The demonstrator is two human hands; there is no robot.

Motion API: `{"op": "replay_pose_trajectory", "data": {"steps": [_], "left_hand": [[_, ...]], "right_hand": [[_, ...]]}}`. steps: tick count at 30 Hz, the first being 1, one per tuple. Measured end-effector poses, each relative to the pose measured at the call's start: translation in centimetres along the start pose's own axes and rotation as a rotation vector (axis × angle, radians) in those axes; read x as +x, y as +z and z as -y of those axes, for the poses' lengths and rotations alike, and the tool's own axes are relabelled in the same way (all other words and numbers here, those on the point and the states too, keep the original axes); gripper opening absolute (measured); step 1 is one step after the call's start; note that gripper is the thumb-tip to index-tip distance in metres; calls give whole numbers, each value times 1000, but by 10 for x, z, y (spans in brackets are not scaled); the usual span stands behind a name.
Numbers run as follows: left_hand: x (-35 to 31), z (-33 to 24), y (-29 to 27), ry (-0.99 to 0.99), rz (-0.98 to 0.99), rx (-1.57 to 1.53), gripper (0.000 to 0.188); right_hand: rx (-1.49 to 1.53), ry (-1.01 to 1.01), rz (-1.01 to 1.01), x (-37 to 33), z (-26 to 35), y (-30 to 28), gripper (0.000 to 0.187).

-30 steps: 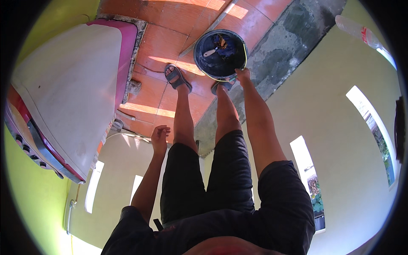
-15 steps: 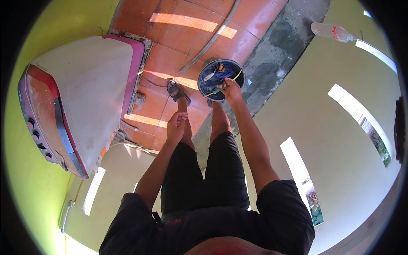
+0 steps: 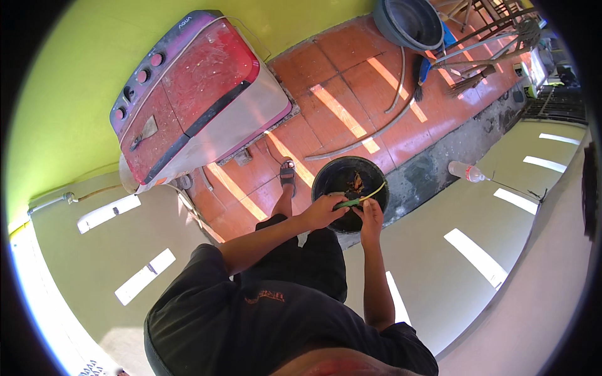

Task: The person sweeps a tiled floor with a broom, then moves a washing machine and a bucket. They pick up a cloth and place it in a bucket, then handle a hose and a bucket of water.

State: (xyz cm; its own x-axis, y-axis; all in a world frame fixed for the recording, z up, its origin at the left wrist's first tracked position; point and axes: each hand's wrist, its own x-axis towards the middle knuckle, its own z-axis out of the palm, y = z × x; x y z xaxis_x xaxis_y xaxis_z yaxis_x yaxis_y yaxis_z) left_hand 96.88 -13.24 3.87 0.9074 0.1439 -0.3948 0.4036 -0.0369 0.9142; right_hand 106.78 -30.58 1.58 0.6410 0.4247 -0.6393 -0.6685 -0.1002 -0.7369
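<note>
A dark round bucket (image 3: 320, 182) stands between my feet and a grey concrete strip. Across its mouth runs a thin yellow handle (image 3: 377, 189) with a green grip (image 3: 348, 203). My left hand (image 3: 321, 212) is closed around the left part of that green grip. At the grip's other end, my right hand (image 3: 371, 219) pinches it with bent fingers, close beside the left. Inside the bucket, something orange-brown (image 3: 358, 182) shows; the other contents are too dark to make out.
A twin-tub washing machine (image 3: 207, 94) stands at the left on orange floor tiles (image 3: 301, 141). A grey hose (image 3: 376, 133) lies beyond the bucket. Farther right are a large dark basin (image 3: 411, 25), a broom (image 3: 473, 81) and a plastic bottle (image 3: 465, 170) hung by the wall.
My left hand has moved from beside my leg onto the green grip. My right hand has shifted to the grip's right end. The view has swung, bringing in the basin and broom.
</note>
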Motion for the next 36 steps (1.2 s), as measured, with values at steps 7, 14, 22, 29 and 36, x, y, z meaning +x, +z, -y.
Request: {"op": "replay_pose_trajectory", "data": {"steps": [7, 14, 22, 29, 36], "left_hand": [[-49, -86, -75, 66, -38, 3, 24], [-71, -119, -148, 274, -146, 132, 24], [-77, -137, -199, 526, -194, 299, 25], [-143, -192, -266, 660, -399, 482, 27], [-210, -190, -318, 691, -706, 733, 34]], "right_hand": [[-417, 14, -213, -20, 21, 26, 49], [-25, 289, 131, -11, 32, 75, 41], [-138, 236, 217, -12, 62, 126, 38], [-49, 89, 399, -28, 114, 222, 34], [-66, 21, 611, -10, 142, 338, 25]]}}
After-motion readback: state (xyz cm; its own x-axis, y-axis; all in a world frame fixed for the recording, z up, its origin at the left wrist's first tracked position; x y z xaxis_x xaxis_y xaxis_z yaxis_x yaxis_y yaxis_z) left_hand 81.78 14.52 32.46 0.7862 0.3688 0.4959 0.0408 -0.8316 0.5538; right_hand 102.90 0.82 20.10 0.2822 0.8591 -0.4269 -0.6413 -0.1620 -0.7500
